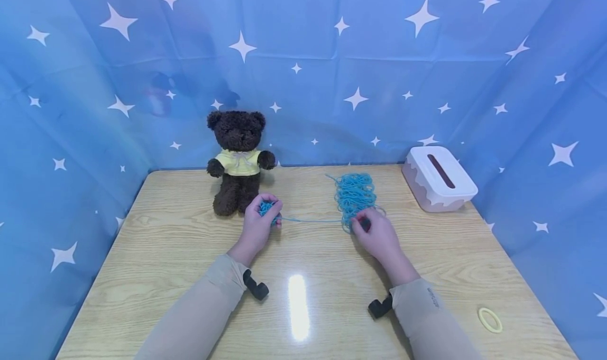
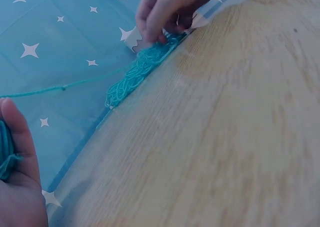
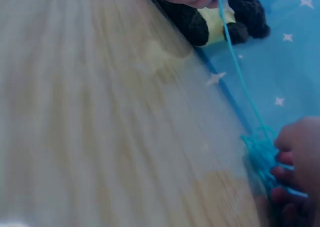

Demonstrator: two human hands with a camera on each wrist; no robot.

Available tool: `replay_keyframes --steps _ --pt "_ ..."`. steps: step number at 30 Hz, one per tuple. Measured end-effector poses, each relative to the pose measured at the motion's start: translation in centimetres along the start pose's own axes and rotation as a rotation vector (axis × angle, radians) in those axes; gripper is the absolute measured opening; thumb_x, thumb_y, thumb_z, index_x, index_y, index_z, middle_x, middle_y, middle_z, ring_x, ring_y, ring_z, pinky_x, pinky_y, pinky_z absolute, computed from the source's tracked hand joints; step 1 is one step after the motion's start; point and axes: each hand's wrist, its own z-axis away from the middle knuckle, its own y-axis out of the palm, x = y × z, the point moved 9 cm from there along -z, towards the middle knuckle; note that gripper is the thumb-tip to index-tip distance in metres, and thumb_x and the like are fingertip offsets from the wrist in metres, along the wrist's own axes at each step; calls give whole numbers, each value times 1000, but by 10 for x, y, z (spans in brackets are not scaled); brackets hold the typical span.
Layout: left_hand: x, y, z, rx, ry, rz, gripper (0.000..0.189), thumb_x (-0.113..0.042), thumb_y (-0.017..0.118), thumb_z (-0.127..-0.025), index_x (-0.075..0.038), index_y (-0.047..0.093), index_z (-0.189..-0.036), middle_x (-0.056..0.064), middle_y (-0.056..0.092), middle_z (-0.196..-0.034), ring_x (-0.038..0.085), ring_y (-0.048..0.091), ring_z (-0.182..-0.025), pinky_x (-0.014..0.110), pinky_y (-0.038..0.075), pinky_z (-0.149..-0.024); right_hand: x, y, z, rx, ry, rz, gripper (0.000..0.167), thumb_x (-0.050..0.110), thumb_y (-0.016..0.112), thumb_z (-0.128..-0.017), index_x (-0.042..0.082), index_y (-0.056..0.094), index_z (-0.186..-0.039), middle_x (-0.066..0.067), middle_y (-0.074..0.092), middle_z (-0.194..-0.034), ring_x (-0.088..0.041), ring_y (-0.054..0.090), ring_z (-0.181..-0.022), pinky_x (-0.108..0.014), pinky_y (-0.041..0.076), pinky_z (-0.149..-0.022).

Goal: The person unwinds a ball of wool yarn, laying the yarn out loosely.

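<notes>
My left hand (image 1: 257, 225) grips a small bundle of blue yarn (image 1: 266, 207), its fingers curled round it. A single strand of yarn (image 1: 310, 221) runs nearly straight from that bundle across to a loose, looped heap of the same yarn (image 1: 354, 190) lying on the table. At the heap's near end, my right hand (image 1: 379, 236) pinches at the loops with curled fingers. In the left wrist view the right hand (image 2: 167, 9) reaches down onto the heap (image 2: 137, 72). The exact loop between its fingertips is hidden.
Behind my left hand a dark brown teddy bear (image 1: 235, 133) in a yellow top stands on the wooden table (image 1: 189, 270). A white tissue box (image 1: 443, 183) is at the back right. Near the front right lies a pale yellow ring (image 1: 490, 320). Star-patterned curtains (image 1: 303, 86) surround the table.
</notes>
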Motion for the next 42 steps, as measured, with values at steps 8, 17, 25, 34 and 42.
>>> replay_keyframes --steps 8,17,25,34,42 --pt "-1 0 1 -6 -3 -17 10 -13 70 -108 -10 62 -112 24 62 -95 13 63 -68 24 59 -59 4 18 -19 32 17 23 27 30 66 -108 7 75 -120 -15 76 -116 -35 71 -106 -55 60 -94" --pt "2 2 1 8 -28 10 9 -12 69 -109 -10 61 -113 9 69 -102 19 65 -70 26 61 -61 14 21 -37 -75 5 -16 26 30 64 -110 7 74 -115 -15 73 -116 -35 69 -107 -53 59 -95" --pt "3 2 0 26 -25 -11 10 -12 72 -108 -10 63 -112 12 69 -103 16 66 -72 25 61 -62 101 61 -17 93 -230 -318 38 35 66 -111 9 73 -138 -8 76 -126 -14 69 -89 -28 61 -80" --pt "1 0 -1 31 31 -75 15 -14 76 -105 -8 64 -112 14 70 -98 12 67 -70 25 62 -61 145 80 -5 68 -310 -228 19 25 73 -108 13 84 -118 0 82 -101 -7 61 -75 -22 54 -68" --pt "-1 -2 0 3 30 -30 10 -12 73 -107 -11 63 -110 -3 69 -89 11 59 -66 24 54 -57 124 41 -11 -52 -303 -288 13 20 74 -106 12 83 -112 -3 80 -97 -10 64 -76 -24 57 -66"
